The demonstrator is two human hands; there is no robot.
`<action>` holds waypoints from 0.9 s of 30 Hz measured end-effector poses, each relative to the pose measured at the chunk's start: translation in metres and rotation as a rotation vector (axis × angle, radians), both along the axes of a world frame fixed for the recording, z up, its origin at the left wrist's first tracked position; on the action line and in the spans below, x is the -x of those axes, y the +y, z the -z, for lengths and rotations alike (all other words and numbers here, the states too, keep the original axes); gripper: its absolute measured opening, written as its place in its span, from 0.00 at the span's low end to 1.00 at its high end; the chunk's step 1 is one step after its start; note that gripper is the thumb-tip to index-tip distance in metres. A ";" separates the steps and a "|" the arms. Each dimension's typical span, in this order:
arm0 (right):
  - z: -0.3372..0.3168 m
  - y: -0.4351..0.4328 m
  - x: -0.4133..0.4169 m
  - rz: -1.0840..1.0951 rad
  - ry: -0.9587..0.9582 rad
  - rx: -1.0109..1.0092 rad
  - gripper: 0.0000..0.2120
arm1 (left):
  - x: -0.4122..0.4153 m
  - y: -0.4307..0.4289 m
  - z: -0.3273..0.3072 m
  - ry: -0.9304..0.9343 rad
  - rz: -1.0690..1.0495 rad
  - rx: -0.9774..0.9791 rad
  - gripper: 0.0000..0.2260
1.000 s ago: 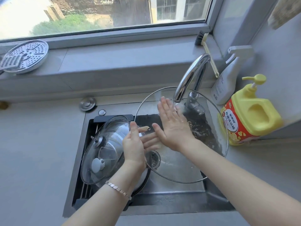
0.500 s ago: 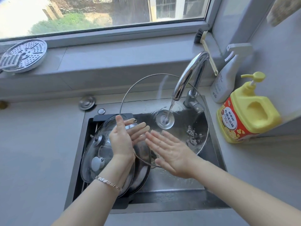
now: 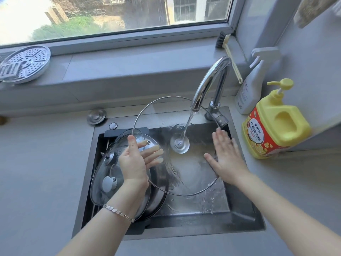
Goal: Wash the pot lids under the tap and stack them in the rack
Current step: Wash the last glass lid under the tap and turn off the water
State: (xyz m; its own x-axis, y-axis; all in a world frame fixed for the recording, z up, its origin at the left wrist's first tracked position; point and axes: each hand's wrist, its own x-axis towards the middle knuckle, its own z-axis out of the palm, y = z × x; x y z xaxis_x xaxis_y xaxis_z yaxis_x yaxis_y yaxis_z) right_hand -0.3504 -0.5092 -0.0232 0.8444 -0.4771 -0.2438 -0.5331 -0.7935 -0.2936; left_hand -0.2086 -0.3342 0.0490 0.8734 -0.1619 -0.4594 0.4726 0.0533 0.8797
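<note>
Rack (image 3: 118,131), left end of sink (image 3: 245,217): two glass lids (image 3: 108,182) stacked, judged done.
Left hand (image 3: 132,163): rim of large glass lid (image 3: 191,174) pinched, thumb in front, fingers behind.
Large glass lid: held tilted mid-sink under tap (image 3: 206,85) stream.
Right hand (image 3: 225,154): fingers straight, laid flat on it.
Outstanding: rinse completion, racking.

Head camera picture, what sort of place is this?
Probably a home kitchen: a tap runs onto a glass pot lid over a dark sink, with a yellow dish soap bottle on the counter beside it.
</note>
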 end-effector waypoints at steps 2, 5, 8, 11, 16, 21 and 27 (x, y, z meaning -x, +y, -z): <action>0.000 -0.006 0.004 0.172 -0.040 -0.183 0.40 | 0.001 0.003 0.001 0.040 0.002 -0.004 0.21; -0.005 -0.009 0.005 0.505 -0.268 -0.704 0.34 | 0.008 0.005 0.006 0.132 0.013 -0.007 0.21; -0.030 -0.021 0.009 0.729 -0.336 -1.044 0.16 | 0.019 0.001 0.020 0.231 0.056 0.022 0.21; -0.046 -0.037 0.023 0.748 -0.348 -1.015 0.07 | 0.031 -0.007 0.040 0.378 0.100 0.088 0.22; -0.071 -0.050 0.036 0.707 -0.284 -0.784 0.03 | 0.056 -0.017 0.081 0.605 0.378 -0.139 0.19; -0.085 -0.036 0.017 0.561 -0.206 -0.508 0.02 | 0.053 -0.030 0.082 0.351 0.754 -0.551 0.10; -0.100 0.018 -0.018 0.261 0.012 -0.003 0.08 | 0.045 -0.068 0.007 0.478 0.749 -0.117 0.28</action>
State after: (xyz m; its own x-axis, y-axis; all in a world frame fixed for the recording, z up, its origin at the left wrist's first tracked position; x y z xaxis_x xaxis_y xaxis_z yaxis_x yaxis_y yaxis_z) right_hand -0.3324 -0.4915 0.0766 0.6896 -0.6777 -0.2553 -0.7234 -0.6275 -0.2881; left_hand -0.2536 -0.4022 0.0418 0.2690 -0.5420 -0.7961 0.6647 -0.4938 0.5608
